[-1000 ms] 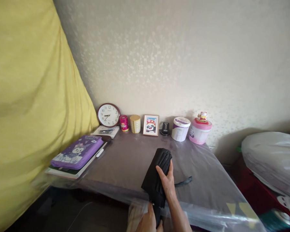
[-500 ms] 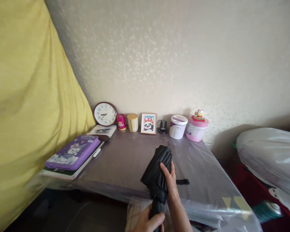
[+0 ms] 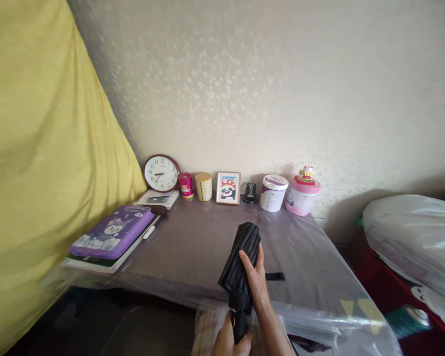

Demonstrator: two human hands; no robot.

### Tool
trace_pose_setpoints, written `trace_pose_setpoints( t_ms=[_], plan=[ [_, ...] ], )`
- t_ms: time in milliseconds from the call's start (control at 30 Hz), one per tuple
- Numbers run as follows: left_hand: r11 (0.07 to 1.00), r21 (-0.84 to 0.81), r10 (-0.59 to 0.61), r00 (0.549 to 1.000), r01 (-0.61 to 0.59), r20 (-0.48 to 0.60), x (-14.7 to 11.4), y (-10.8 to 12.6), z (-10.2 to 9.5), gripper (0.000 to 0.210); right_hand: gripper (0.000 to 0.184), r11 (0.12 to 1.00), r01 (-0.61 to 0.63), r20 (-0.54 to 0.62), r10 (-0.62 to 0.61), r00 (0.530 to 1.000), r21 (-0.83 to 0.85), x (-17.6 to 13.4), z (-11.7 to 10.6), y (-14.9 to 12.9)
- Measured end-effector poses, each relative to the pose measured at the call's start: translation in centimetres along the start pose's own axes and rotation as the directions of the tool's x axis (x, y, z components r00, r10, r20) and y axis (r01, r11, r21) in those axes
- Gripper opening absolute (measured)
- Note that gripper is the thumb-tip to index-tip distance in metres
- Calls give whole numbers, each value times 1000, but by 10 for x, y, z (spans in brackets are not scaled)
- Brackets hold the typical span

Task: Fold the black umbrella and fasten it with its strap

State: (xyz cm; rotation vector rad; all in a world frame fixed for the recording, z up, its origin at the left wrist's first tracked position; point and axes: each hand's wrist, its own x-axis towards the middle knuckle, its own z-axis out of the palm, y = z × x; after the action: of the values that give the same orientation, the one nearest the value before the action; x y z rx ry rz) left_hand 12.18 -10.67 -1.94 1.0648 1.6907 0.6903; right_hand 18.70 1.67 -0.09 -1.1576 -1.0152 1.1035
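A folded black umbrella (image 3: pixel 238 277) is tilted up over the near edge of the table, its handle toward me. My left hand (image 3: pixel 230 340) is closed round the handle at the bottom of the view. Higher up, my right hand (image 3: pixel 256 277) wraps the folded canopy from the right, thumb lying across the front and fingers behind. A short black strap (image 3: pixel 275 276) sticks out to the right of my right wrist.
The table (image 3: pixel 193 242) has a plastic cover. Along the wall stand a clock (image 3: pixel 162 173), a pink can (image 3: pixel 186 186), a yellow-lidded tub (image 3: pixel 203 187), a panda picture frame (image 3: pixel 228 188), and two white tubs. A purple case (image 3: pixel 113 232) lies on books at left.
My right hand has shifted slightly left along the canopy, and the folds look tighter and narrower. The handle and my left hand have turned a little.
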Motion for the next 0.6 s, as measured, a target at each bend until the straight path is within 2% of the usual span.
trace_pose_setpoints(
  t_ms=[167, 267, 333, 400, 433, 467, 533, 600],
  plan=[
    [966, 220, 140, 990, -134, -12, 9, -12, 3, 63, 95, 1000, -20, 18, 20, 1000, 21, -4, 2, -1],
    [951, 283, 149, 987, -129, -52, 5, -9, -3, 60, 96, 995, -76, 46, 73, 996, 59, -7, 2, -4],
    [947, 272, 183, 983, -169, -24, 1, -4, -10, 56, 94, 989, -116, 49, 112, 993, 93, -9, 0, -7],
    [947, 166, 262, 960, -276, 102, -4, 2, -18, 50, 91, 974, -164, 53, 157, 986, 154, -11, -1, -11],
    [960, 52, 264, 954, -273, 146, -6, 5, -21, 41, 88, 961, -192, 68, 182, 981, 197, -13, -2, -14],
    [976, -75, 217, 951, -205, 222, -8, 7, -23, 34, 85, 944, -223, 96, 205, 974, 242, -14, -3, -17],
    [941, -323, 211, 917, -98, 337, -13, 11, -24, 32, 77, 904, -285, 172, 240, 955, 319, -18, -5, -22],
    [892, -450, 222, 898, -30, 379, -17, 14, -21, 34, 72, 875, -326, 231, 256, 939, 357, -21, -5, -26]
  ],
)
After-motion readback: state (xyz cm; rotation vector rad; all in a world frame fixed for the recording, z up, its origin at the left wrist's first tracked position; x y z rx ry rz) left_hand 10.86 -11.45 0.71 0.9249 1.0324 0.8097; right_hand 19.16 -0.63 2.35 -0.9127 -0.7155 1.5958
